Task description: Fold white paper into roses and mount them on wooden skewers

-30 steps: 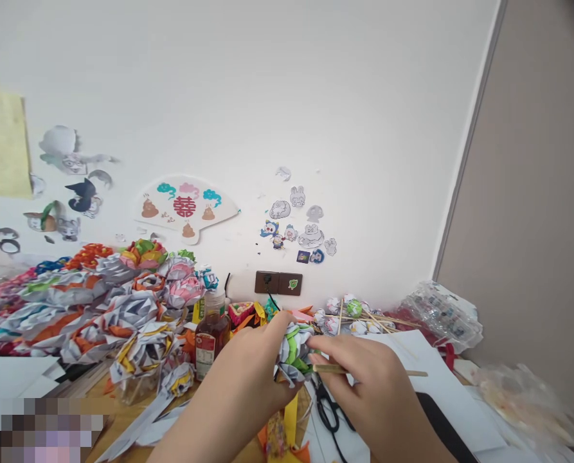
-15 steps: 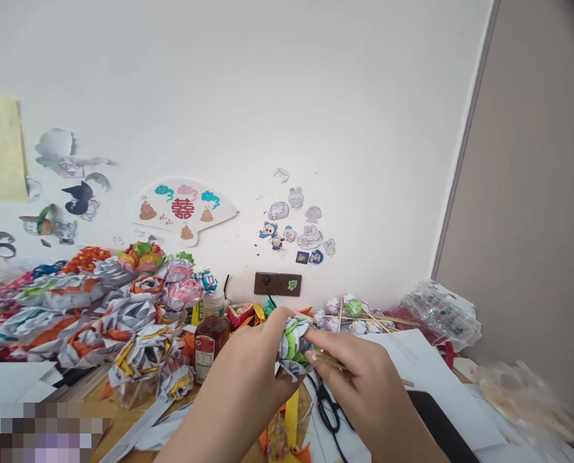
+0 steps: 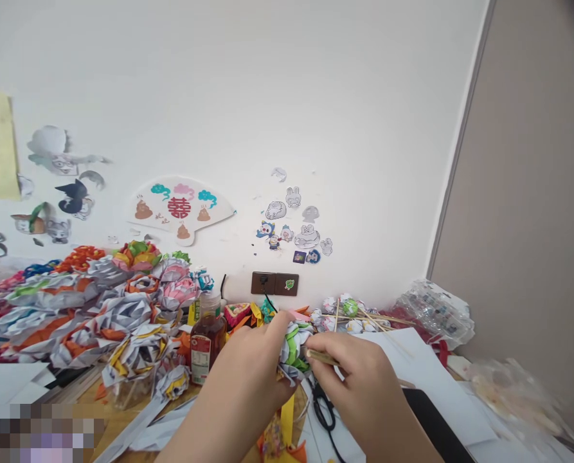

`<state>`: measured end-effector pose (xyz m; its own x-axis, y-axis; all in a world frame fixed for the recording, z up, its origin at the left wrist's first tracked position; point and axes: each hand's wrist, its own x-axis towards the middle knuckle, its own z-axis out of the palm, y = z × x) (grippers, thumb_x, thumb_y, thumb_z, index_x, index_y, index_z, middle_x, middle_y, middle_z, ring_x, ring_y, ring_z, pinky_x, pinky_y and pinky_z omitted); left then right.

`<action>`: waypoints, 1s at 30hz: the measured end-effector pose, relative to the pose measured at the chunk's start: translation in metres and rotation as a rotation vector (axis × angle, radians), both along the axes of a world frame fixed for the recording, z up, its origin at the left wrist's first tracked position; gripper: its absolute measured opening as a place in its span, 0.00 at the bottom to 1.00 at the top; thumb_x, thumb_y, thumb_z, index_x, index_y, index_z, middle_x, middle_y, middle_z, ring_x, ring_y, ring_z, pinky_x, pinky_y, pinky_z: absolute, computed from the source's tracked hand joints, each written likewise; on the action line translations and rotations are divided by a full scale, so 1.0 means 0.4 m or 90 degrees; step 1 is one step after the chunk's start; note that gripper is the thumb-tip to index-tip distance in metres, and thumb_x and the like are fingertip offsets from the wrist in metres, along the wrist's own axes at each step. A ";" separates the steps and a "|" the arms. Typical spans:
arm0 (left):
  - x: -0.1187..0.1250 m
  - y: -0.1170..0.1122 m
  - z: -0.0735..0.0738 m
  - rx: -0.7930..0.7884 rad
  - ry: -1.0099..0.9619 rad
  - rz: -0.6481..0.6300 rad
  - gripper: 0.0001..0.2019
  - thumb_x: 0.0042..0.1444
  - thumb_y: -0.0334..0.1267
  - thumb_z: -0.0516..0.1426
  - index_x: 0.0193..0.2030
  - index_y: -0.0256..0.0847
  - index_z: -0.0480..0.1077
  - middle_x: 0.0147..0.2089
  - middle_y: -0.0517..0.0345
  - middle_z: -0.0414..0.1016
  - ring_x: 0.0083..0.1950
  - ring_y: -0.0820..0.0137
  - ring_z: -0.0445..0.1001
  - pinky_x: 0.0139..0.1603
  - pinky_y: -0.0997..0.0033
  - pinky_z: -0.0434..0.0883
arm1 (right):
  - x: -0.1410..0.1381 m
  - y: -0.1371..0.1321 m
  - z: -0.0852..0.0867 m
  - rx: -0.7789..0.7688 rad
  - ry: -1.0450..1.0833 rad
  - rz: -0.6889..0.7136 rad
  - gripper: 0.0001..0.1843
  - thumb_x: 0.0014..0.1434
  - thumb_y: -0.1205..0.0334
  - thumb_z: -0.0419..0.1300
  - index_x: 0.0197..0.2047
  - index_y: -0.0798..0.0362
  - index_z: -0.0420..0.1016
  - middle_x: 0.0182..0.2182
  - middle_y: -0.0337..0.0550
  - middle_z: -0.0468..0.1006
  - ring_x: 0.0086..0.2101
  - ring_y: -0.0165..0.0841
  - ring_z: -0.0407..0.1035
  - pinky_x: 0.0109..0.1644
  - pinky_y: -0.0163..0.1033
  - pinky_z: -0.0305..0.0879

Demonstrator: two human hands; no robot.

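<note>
since the earlier frame, the right hand [image 3: 358,366] has drawn its index fingertip slightly back from the green-and-white paper flower [image 3: 293,347], which sits in the left hand's [image 3: 252,354] grasp, at its nine o'clock. the right hand pinches a wooden stick [image 3: 323,357], long axis roughly nine-to-three, tip facing the flower.

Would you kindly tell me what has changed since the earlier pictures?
The stick in the right hand has tipped from nearly level: the end by the flower rose and the other end dropped. Nothing was taken up or let go. The left hand still holds the green-and-white paper flower; the bottle and heaped flowers stay put.
</note>
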<state>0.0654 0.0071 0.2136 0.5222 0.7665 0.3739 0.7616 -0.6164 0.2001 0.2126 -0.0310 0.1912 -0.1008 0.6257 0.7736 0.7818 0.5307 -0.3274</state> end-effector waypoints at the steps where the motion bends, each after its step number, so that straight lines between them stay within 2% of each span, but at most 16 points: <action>1: -0.001 -0.001 0.000 0.002 -0.001 -0.002 0.18 0.45 0.27 0.53 0.45 0.42 0.61 0.37 0.53 0.78 0.39 0.57 0.75 0.32 0.70 0.63 | -0.001 -0.001 0.000 -0.003 0.012 0.003 0.11 0.55 0.68 0.51 0.27 0.51 0.72 0.23 0.39 0.77 0.24 0.30 0.68 0.27 0.32 0.57; 6: -0.003 0.005 -0.007 0.017 0.007 -0.010 0.20 0.44 0.26 0.53 0.46 0.39 0.63 0.34 0.51 0.77 0.36 0.55 0.75 0.32 0.67 0.63 | -0.006 -0.001 0.003 -0.064 0.037 -0.003 0.10 0.52 0.68 0.54 0.21 0.52 0.66 0.17 0.33 0.68 0.19 0.27 0.60 0.24 0.31 0.50; 9: -0.003 0.015 -0.018 0.018 -0.026 -0.028 0.20 0.45 0.26 0.54 0.47 0.39 0.63 0.34 0.50 0.77 0.36 0.54 0.74 0.31 0.66 0.63 | -0.007 -0.001 0.007 -0.104 0.041 -0.004 0.08 0.51 0.68 0.55 0.22 0.52 0.68 0.17 0.33 0.67 0.20 0.27 0.60 0.24 0.31 0.51; 11: -0.002 0.023 -0.026 0.002 -0.102 -0.073 0.18 0.46 0.28 0.55 0.46 0.41 0.63 0.36 0.52 0.76 0.37 0.55 0.74 0.32 0.65 0.64 | -0.003 -0.006 0.012 -0.125 0.072 0.011 0.04 0.51 0.66 0.57 0.28 0.51 0.72 0.18 0.33 0.68 0.21 0.28 0.61 0.25 0.31 0.53; 13: 0.000 0.035 -0.035 -0.001 -0.204 -0.136 0.17 0.47 0.30 0.58 0.44 0.44 0.64 0.40 0.53 0.73 0.42 0.58 0.72 0.37 0.65 0.66 | 0.005 -0.017 0.021 -0.124 0.136 0.017 0.06 0.53 0.63 0.57 0.35 0.51 0.74 0.18 0.33 0.67 0.20 0.28 0.60 0.24 0.31 0.53; 17: 0.002 0.062 -0.056 0.058 -0.346 -0.204 0.23 0.42 0.34 0.66 0.45 0.46 0.65 0.49 0.53 0.62 0.52 0.56 0.65 0.50 0.60 0.65 | 0.029 -0.049 0.042 -0.063 0.247 0.036 0.11 0.57 0.55 0.55 0.40 0.51 0.71 0.19 0.32 0.64 0.19 0.27 0.57 0.22 0.31 0.52; 19: 0.002 0.068 -0.067 0.075 -0.412 -0.233 0.27 0.39 0.37 0.68 0.47 0.47 0.64 0.50 0.52 0.60 0.53 0.55 0.63 0.52 0.58 0.63 | 0.039 -0.059 0.047 -0.059 0.276 0.073 0.14 0.59 0.51 0.54 0.42 0.52 0.71 0.19 0.32 0.63 0.19 0.27 0.56 0.22 0.31 0.51; 23: -0.003 0.048 -0.077 0.110 -0.476 -0.278 0.29 0.41 0.38 0.68 0.49 0.50 0.61 0.51 0.52 0.58 0.54 0.54 0.62 0.53 0.56 0.63 | 0.038 -0.046 0.040 -0.147 0.264 0.207 0.22 0.57 0.47 0.56 0.49 0.53 0.68 0.20 0.32 0.63 0.20 0.26 0.56 0.23 0.31 0.49; 27: -0.006 0.012 -0.069 0.064 -0.489 -0.302 0.29 0.44 0.32 0.66 0.51 0.54 0.59 0.53 0.54 0.56 0.57 0.55 0.60 0.55 0.56 0.61 | 0.020 -0.020 0.023 -0.161 0.297 0.327 0.22 0.56 0.48 0.59 0.51 0.50 0.69 0.23 0.33 0.64 0.22 0.26 0.57 0.26 0.31 0.53; 30: -0.007 -0.002 -0.065 0.005 -0.498 -0.332 0.35 0.42 0.26 0.64 0.54 0.57 0.57 0.56 0.55 0.55 0.61 0.54 0.57 0.58 0.55 0.58 | 0.018 -0.013 0.011 -0.170 0.359 0.414 0.20 0.55 0.48 0.61 0.49 0.46 0.70 0.28 0.36 0.67 0.29 0.29 0.63 0.32 0.32 0.59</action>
